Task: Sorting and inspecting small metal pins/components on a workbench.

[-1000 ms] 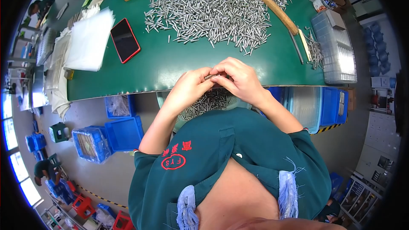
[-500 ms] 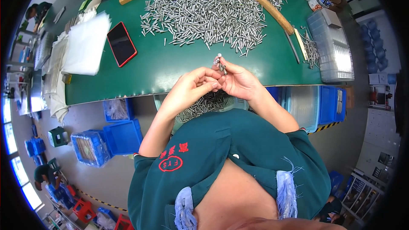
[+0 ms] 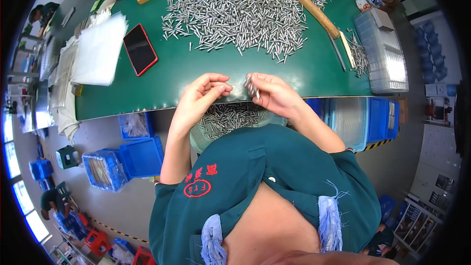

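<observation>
Small metal pins (image 3: 252, 88) are gripped between the thumb and fingers of my right hand (image 3: 273, 94), just above the table's near edge. My left hand (image 3: 198, 99) is apart from it on the left, fingers loosely curled, with a gap between index finger and thumb; nothing shows in it. Below both hands, a pale green basket (image 3: 197, 140) between my body and the table holds many similar pins (image 3: 228, 121). A large heap of silvery pins (image 3: 240, 12) lies on the green table (image 3: 162, 91) beyond my hands.
A curved wooden strip (image 3: 314, 14) borders the heap. On the left lie a red-edged phone (image 3: 140, 50) and white sheets (image 3: 100, 51). Clear plastic boxes (image 3: 380, 51) and loose longer pins (image 3: 359, 59) are at the right. Blue bins (image 3: 380, 120) stand below the table.
My hands have parted: the left has moved left, away from the right. My right hand has come slightly nearer and turned, still holding pins. More of the basket shows.
</observation>
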{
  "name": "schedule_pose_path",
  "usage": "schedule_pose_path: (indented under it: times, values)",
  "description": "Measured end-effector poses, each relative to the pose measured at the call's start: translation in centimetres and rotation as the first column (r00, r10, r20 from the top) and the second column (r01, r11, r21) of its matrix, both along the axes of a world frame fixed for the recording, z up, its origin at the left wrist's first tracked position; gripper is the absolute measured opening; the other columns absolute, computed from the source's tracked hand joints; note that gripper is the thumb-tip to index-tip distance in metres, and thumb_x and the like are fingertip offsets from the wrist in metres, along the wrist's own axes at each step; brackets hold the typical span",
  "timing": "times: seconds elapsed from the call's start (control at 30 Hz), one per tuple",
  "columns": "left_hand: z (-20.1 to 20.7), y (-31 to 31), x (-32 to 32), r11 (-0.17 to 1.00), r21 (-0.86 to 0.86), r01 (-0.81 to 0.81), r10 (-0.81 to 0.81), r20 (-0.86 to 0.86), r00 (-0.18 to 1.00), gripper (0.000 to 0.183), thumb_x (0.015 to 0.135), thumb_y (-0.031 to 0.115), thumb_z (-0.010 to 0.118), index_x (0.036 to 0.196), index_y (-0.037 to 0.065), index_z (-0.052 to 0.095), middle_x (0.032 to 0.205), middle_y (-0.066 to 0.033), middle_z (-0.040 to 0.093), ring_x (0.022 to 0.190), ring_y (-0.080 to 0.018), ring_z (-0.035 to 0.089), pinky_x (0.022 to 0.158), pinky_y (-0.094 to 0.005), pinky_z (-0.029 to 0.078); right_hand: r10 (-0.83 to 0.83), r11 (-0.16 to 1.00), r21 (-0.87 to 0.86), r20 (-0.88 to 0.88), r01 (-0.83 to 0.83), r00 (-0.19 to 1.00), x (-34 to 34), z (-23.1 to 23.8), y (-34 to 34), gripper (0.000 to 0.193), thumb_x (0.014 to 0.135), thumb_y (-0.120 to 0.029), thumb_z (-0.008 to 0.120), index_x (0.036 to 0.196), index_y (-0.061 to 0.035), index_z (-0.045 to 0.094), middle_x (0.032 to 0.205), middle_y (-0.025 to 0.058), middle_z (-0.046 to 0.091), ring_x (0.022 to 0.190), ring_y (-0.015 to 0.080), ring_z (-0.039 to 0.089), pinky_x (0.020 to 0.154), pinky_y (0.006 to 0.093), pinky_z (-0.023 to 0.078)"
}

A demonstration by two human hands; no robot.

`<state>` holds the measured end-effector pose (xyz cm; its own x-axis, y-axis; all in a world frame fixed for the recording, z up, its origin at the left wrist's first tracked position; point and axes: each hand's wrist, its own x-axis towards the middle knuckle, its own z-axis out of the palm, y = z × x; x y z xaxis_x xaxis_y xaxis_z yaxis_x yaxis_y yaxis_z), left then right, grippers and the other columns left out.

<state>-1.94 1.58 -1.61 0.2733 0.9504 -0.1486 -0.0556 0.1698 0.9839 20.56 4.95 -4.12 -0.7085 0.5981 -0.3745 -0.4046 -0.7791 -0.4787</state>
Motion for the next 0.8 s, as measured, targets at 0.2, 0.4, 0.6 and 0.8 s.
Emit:
schedule_pose_path:
  times: [0.2, 0.4, 0.6, 0.8]
  values:
    - [-0.2, 0.3, 0.2, 0.999, 0.033, -0.022, 0.027, -0.162, 0.986, 0.025, 0.092, 0.009, 0.054, 0.112, -0.005, 0.056, 0.098, -0.0125, 0.067, 0.092, -0.0159, 0.064, 0.083, -0.0278, 0.05, -0.025, 0.597, 0.682, 0.541, -0.421, 0.841, -0.4, 1.4, -1.3, 0.017, 0.089, -0.016, 0.062, 0.101, -0.0038, 0.064, 0.089, 0.0013, 0.066, 0.079, 0.0076, 0.059, 0.07, 0.023, 0.048]
    - [-0.4, 2.0, 1.5, 0.981, 0.193, -0.031, 0.113, -0.429, 0.896, 0.024, 0.09, 0.012, 0.056, 0.112, 0.001, 0.059, 0.1, -0.0125, 0.067, 0.092, -0.0199, 0.066, 0.081, -0.0294, 0.05, -0.414, 0.392, 0.778, 0.626, -0.492, 0.66, 0.4, 1.9, 0.5, 0.02, 0.086, -0.02, 0.062, 0.101, -0.0066, 0.065, 0.09, 0.0089, 0.063, 0.08, 0.0207, 0.063, 0.072, 0.031, 0.05]
    - [-2.9, 6.6, 4.0, 0.761, 0.634, 0.138, 0.438, -0.659, 0.612, 0.022, 0.084, 0.007, 0.057, 0.104, 0.006, 0.064, 0.107, -0.0079, 0.063, 0.099, -0.0297, 0.058, 0.086, -0.0361, 0.047, -0.888, 0.047, 0.71, 0.351, -0.703, 0.296, 0.0, -0.1, 4.4, 0.026, 0.081, -0.016, 0.063, 0.107, -0.0107, 0.063, 0.102, 0.0039, 0.058, 0.096, 0.0241, 0.056, 0.079, 0.035, 0.049]
    - [-4.1, 6.0, 4.4, 0.724, 0.642, 0.254, 0.473, -0.729, 0.495, 0.028, 0.081, 0.008, 0.053, 0.107, 0.003, 0.062, 0.109, -0.0077, 0.061, 0.101, -0.0265, 0.056, 0.087, -0.0365, 0.046, -0.907, -0.095, 0.638, 0.26, -0.764, 0.331, -0.9, -0.5, 4.1, 0.026, 0.078, -0.014, 0.064, 0.103, -0.0115, 0.066, 0.105, 0.0004, 0.06, 0.092, 0.0223, 0.055, 0.076, 0.0317, 0.05]
